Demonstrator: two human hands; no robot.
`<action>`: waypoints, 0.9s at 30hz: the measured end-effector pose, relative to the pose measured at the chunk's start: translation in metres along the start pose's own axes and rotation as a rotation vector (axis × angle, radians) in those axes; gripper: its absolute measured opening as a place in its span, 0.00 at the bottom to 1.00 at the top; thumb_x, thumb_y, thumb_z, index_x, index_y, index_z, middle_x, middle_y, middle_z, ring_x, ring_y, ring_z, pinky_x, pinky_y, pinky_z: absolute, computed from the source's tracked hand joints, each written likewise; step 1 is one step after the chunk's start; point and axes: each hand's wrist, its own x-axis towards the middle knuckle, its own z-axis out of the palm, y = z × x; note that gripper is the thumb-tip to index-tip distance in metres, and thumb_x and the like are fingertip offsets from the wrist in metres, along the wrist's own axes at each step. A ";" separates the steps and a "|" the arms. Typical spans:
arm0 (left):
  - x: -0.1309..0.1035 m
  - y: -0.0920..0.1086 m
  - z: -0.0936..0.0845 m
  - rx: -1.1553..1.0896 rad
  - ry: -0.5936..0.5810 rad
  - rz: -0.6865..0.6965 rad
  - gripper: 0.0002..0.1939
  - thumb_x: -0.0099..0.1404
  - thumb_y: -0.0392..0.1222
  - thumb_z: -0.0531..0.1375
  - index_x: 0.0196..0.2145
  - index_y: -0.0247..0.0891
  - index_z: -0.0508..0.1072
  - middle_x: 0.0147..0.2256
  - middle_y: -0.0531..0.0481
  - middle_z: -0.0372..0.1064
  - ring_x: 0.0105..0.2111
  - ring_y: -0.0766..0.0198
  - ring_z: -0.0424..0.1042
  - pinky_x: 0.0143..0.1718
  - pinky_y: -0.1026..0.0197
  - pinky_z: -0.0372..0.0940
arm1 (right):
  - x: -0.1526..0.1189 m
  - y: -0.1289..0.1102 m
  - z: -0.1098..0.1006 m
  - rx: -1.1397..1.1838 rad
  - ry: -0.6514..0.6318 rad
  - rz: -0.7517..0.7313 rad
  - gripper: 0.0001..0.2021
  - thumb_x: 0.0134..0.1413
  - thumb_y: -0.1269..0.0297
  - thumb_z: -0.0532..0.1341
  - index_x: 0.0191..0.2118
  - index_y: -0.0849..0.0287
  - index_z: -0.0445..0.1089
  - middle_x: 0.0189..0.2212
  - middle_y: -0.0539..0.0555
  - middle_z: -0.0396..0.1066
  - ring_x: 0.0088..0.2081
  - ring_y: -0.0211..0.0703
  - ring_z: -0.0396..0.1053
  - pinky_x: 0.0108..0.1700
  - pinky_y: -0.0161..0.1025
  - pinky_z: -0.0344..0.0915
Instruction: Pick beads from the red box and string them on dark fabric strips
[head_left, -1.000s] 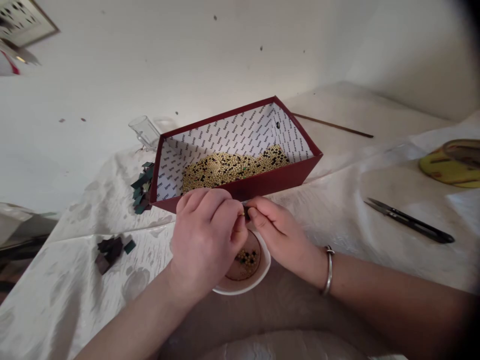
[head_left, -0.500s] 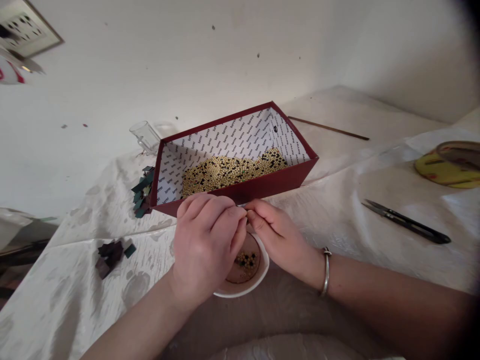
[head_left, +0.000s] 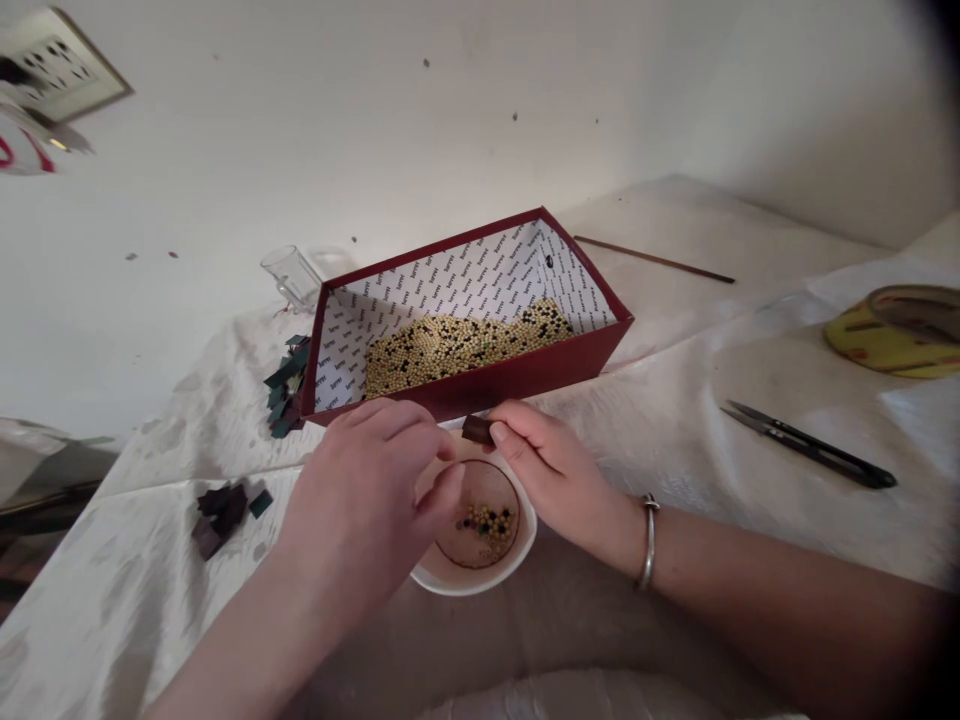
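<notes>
My right hand [head_left: 551, 465] pinches a small dark brown square piece [head_left: 477, 430] between thumb and fingers, above the far rim of a white bowl [head_left: 480, 588]. Over the bowl's left side hovers my left hand [head_left: 375, 490], its fingers curved and the thumb apart from them, with nothing visible in between. Inside the bowl, small yellow and black beads [head_left: 491, 525] lie in a loose cluster on a pinkish-brown bottom marked by a dark ring. Just beyond both hands stands a dark red box [head_left: 555, 375], partly filled with many yellow and black beads [head_left: 465, 345].
Dark squares [head_left: 221, 515] lie in a heap at left, with green pieces [head_left: 283, 390] beside the box. A clear glass mug [head_left: 291, 277] stands behind. On the right are black thread snips [head_left: 814, 445], a yellow tape roll [head_left: 892, 335] and a thin brown stick [head_left: 652, 258].
My left hand has pulled away from the right, moving left, and its fingers have parted. The dark piece between my right fingers now shows, as does more of the bowl.
</notes>
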 end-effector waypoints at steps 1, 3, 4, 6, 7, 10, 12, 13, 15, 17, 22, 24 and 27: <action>-0.001 -0.001 -0.003 -0.021 0.021 -0.015 0.02 0.57 0.39 0.58 0.28 0.40 0.70 0.30 0.53 0.69 0.32 0.64 0.68 0.34 0.59 0.64 | 0.000 0.000 0.000 -0.002 -0.002 -0.001 0.09 0.62 0.67 0.48 0.32 0.59 0.62 0.29 0.50 0.63 0.33 0.36 0.61 0.36 0.36 0.58; -0.001 -0.006 -0.007 -0.058 0.090 -0.075 0.03 0.58 0.40 0.57 0.30 0.41 0.71 0.32 0.54 0.70 0.32 0.66 0.69 0.33 0.61 0.64 | -0.001 0.000 0.000 -0.008 -0.004 -0.007 0.09 0.62 0.67 0.48 0.31 0.59 0.61 0.29 0.50 0.63 0.33 0.36 0.61 0.36 0.36 0.58; 0.001 -0.010 -0.010 -0.068 0.127 -0.115 0.03 0.59 0.40 0.57 0.31 0.42 0.71 0.32 0.54 0.70 0.31 0.67 0.69 0.32 0.63 0.64 | -0.001 0.001 0.000 -0.016 -0.003 -0.010 0.10 0.62 0.67 0.48 0.30 0.58 0.61 0.29 0.50 0.63 0.32 0.37 0.61 0.35 0.36 0.58; 0.009 -0.020 -0.014 -0.053 0.181 -0.206 0.03 0.58 0.40 0.58 0.31 0.43 0.71 0.31 0.55 0.70 0.29 0.68 0.68 0.29 0.65 0.62 | -0.002 0.001 0.001 -0.031 -0.003 -0.017 0.10 0.62 0.66 0.48 0.30 0.58 0.60 0.28 0.50 0.63 0.32 0.37 0.61 0.35 0.36 0.57; 0.015 -0.026 -0.015 -0.030 0.181 -0.248 0.03 0.57 0.40 0.58 0.31 0.43 0.71 0.31 0.56 0.70 0.28 0.68 0.68 0.27 0.66 0.61 | -0.002 0.002 0.001 -0.036 -0.004 -0.021 0.10 0.62 0.66 0.48 0.30 0.58 0.60 0.29 0.50 0.63 0.32 0.37 0.61 0.35 0.36 0.57; 0.042 -0.049 -0.012 0.042 0.007 -0.317 0.06 0.57 0.44 0.56 0.31 0.45 0.72 0.31 0.56 0.72 0.29 0.66 0.68 0.27 0.64 0.59 | -0.002 0.002 0.001 -0.048 -0.022 -0.029 0.09 0.62 0.66 0.48 0.31 0.58 0.60 0.29 0.50 0.63 0.32 0.37 0.61 0.35 0.36 0.57; 0.062 -0.065 -0.004 0.074 -0.214 -0.316 0.09 0.58 0.45 0.53 0.32 0.44 0.72 0.31 0.54 0.72 0.29 0.63 0.68 0.27 0.63 0.58 | -0.001 0.003 0.000 -0.061 -0.033 -0.032 0.09 0.61 0.66 0.48 0.31 0.58 0.61 0.29 0.50 0.63 0.33 0.37 0.61 0.35 0.36 0.57; 0.071 -0.071 0.002 0.087 -0.330 -0.304 0.10 0.58 0.45 0.52 0.32 0.43 0.72 0.32 0.54 0.73 0.30 0.63 0.68 0.27 0.63 0.58 | -0.001 0.004 0.000 -0.067 -0.036 -0.035 0.09 0.61 0.67 0.48 0.31 0.58 0.61 0.29 0.50 0.63 0.33 0.37 0.61 0.35 0.36 0.57; 0.085 -0.080 0.014 0.103 -0.608 -0.292 0.11 0.55 0.45 0.53 0.33 0.42 0.73 0.34 0.51 0.74 0.31 0.62 0.69 0.28 0.64 0.58 | 0.000 0.004 0.000 -0.078 -0.038 -0.042 0.09 0.61 0.67 0.48 0.31 0.58 0.61 0.29 0.50 0.63 0.33 0.37 0.61 0.35 0.37 0.57; 0.092 -0.081 0.024 0.117 -0.737 -0.302 0.13 0.50 0.47 0.57 0.32 0.41 0.74 0.32 0.49 0.74 0.28 0.61 0.69 0.26 0.64 0.57 | 0.001 0.004 0.001 -0.086 -0.037 -0.041 0.09 0.61 0.67 0.48 0.30 0.58 0.61 0.29 0.50 0.63 0.33 0.37 0.61 0.35 0.37 0.57; 0.090 -0.074 0.033 0.144 -0.810 -0.320 0.13 0.44 0.47 0.61 0.30 0.42 0.75 0.29 0.47 0.74 0.25 0.59 0.69 0.24 0.62 0.55 | 0.001 0.003 0.001 -0.076 -0.036 -0.042 0.09 0.61 0.67 0.48 0.30 0.58 0.60 0.29 0.50 0.63 0.32 0.37 0.61 0.34 0.36 0.57; 0.088 -0.074 0.035 0.138 -0.818 -0.326 0.13 0.44 0.47 0.61 0.29 0.42 0.75 0.28 0.47 0.74 0.25 0.59 0.69 0.23 0.62 0.55 | 0.001 0.003 0.001 -0.072 -0.034 -0.040 0.09 0.60 0.67 0.48 0.30 0.58 0.61 0.29 0.50 0.63 0.33 0.37 0.61 0.34 0.36 0.57; 0.090 -0.081 0.039 0.114 -0.817 -0.320 0.11 0.43 0.45 0.61 0.28 0.43 0.75 0.27 0.49 0.73 0.24 0.60 0.69 0.23 0.63 0.54 | 0.001 0.003 0.001 -0.071 -0.031 -0.041 0.09 0.60 0.67 0.48 0.31 0.58 0.61 0.29 0.50 0.63 0.33 0.37 0.61 0.35 0.36 0.57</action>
